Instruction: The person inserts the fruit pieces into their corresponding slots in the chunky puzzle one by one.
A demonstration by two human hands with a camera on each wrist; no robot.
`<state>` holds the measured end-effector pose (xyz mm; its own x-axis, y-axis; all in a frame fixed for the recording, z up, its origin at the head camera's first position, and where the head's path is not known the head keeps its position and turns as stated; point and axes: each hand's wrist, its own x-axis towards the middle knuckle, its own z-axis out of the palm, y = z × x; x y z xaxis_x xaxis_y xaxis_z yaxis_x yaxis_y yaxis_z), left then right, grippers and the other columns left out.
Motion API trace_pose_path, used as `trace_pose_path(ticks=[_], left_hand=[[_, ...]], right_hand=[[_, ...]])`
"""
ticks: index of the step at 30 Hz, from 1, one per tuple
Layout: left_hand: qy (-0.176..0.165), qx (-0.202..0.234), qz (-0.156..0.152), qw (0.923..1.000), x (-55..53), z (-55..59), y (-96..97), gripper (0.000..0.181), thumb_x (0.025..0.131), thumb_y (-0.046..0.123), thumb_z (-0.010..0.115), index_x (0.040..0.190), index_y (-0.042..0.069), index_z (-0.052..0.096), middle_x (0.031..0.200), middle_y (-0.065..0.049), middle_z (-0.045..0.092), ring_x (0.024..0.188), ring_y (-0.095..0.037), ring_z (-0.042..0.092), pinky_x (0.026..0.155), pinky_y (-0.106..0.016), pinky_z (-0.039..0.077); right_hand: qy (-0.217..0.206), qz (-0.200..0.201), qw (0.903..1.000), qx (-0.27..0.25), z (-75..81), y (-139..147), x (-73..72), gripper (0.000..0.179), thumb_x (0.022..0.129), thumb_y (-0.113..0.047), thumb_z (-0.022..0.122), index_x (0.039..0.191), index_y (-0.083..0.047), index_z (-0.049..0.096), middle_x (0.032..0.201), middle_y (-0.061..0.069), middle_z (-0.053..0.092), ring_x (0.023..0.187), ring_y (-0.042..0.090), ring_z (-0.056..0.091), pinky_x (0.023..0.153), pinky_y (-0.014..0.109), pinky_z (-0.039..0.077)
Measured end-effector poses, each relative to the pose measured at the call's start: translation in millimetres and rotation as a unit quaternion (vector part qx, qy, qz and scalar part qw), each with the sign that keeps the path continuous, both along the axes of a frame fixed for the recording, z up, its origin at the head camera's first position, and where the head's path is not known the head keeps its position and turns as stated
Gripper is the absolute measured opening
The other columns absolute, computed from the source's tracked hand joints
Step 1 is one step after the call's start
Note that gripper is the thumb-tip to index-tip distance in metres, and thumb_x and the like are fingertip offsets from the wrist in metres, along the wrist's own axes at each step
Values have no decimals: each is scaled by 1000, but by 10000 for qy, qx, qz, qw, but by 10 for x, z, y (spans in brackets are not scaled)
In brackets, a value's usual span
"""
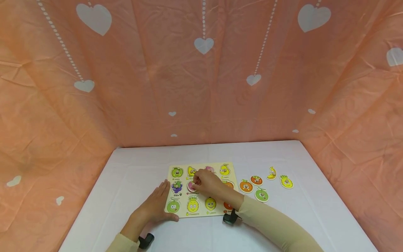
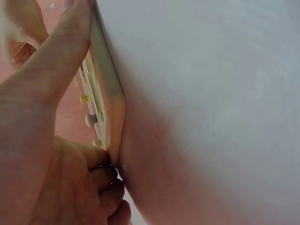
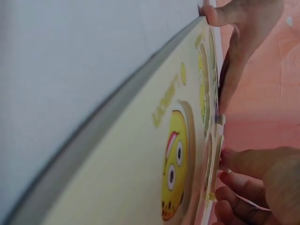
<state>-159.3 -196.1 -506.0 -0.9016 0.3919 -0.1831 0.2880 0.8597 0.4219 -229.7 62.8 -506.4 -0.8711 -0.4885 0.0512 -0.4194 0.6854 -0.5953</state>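
A pale wooden fruit puzzle board (image 1: pixel 201 210) lies on the table. My left hand (image 1: pixel 155 206) rests at its near left corner, fingers stretched along the left edge and thumb along the near edge. Over the middle row, my right hand (image 1: pixel 209 183) pinches the knob of a round pink-purple fruit piece (image 1: pixel 190 186) between thumb and fingertips. That piece is at its picture; whether it sits flush I cannot tell. Knobbed grape (image 1: pixel 176 187), apple (image 1: pixel 177 172), avocado (image 1: pixel 190 170) and pear (image 1: pixel 225 170) pieces are on the board. The right wrist view shows a printed lemon recess (image 3: pixel 176 164).
Loose knobbed pieces lie right of the board: an orange (image 1: pixel 246 186), a tomato (image 1: pixel 256 180), a green melon (image 1: pixel 261 195), a banana (image 1: pixel 272 173) and a pineapple (image 1: pixel 286 182). A white cloth (image 1: pixel 138 164) covers the table; a pink heart-patterned curtain (image 1: pixel 151 87) encloses it.
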Motion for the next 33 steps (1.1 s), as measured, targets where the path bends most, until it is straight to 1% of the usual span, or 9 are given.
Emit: trace_pose_path(ticks=[5, 15, 24, 30, 33], left_hand=[[0, -26, -32, 10000, -11, -9, 4, 142, 70, 59, 96, 162, -18, 20, 172, -36, 16, 161, -50, 18, 133, -59, 21], [-15, -34, 7, 10000, 0, 7, 5, 143, 69, 59, 96, 162, -18, 20, 172, -37, 17, 161, -49, 19, 133, -58, 20], [26, 4, -19, 10000, -3, -2, 11, 142, 69, 57, 97, 161, -19, 21, 172, -37, 17, 160, -51, 20, 132, -60, 22], [37, 3, -2, 10000, 12, 24, 17, 141, 69, 57, 97, 161, -19, 22, 171, -37, 18, 161, -50, 21, 133, -59, 22], [74, 12, -39, 10000, 7, 9, 8, 142, 68, 57, 98, 161, -19, 22, 171, -37, 19, 160, -51, 21, 132, -59, 23]], right_hand=[[8, 87, 10000, 25, -6, -19, -11, 25, 97, -30, 82, 84, -19, 64, 82, -8, 57, 72, 7, 52, 62, 21, 45], [-45, 44, 10000, 30, -35, -25, -21, 27, 98, -32, 82, 84, -20, 62, 82, -7, 56, 72, 7, 51, 61, 22, 44], [-170, 18, 9998, 70, -34, -49, -33, 27, 97, -30, 82, 83, -20, 62, 82, -7, 56, 72, 8, 52, 61, 22, 43], [-197, -4, 9997, 121, -36, -53, -34, 27, 97, -31, 83, 83, -20, 62, 82, -7, 57, 73, 9, 52, 61, 22, 43], [-225, -25, 9997, 131, -32, -56, -28, 27, 96, -31, 83, 83, -20, 62, 83, -7, 57, 74, 9, 53, 62, 22, 44]])
